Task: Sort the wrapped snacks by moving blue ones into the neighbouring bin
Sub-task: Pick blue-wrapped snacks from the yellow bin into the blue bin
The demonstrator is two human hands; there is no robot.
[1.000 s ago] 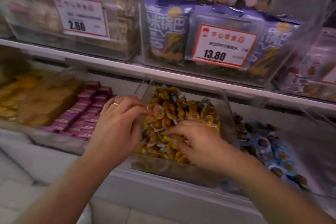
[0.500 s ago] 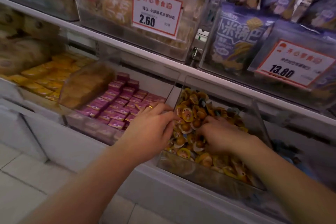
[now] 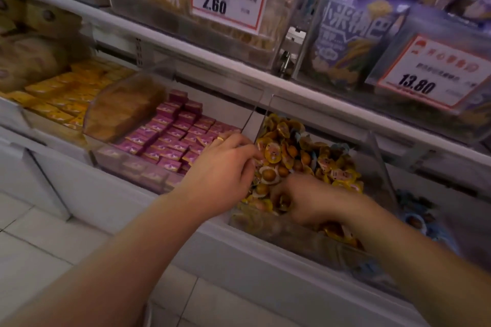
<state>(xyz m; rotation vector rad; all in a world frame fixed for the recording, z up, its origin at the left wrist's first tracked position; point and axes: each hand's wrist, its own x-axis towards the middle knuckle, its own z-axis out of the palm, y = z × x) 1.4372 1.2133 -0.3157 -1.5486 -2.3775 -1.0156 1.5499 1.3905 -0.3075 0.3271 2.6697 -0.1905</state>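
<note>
We found clear bin (image 3: 297,244) open on top, yet both hands filled near half: left hand (image 3: 223,172) over its left wall, right hand (image 3: 305,202) deep among yellow snacks (image 3: 313,156). Clear divider (image 3: 377,156) rose between this bin and blue-snack bin (image 3: 419,218); we saw passage only over its top edge. Shelf edge (image 3: 265,79) overhung rear, limiting headroom. Purple boxes (image 3: 172,138) packed left bin.

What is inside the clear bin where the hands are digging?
The clear bin holds a heap of yellow wrapped snacks with a few blue ones mixed in. The left hand and right hand cover the snacks beneath them.
</note>
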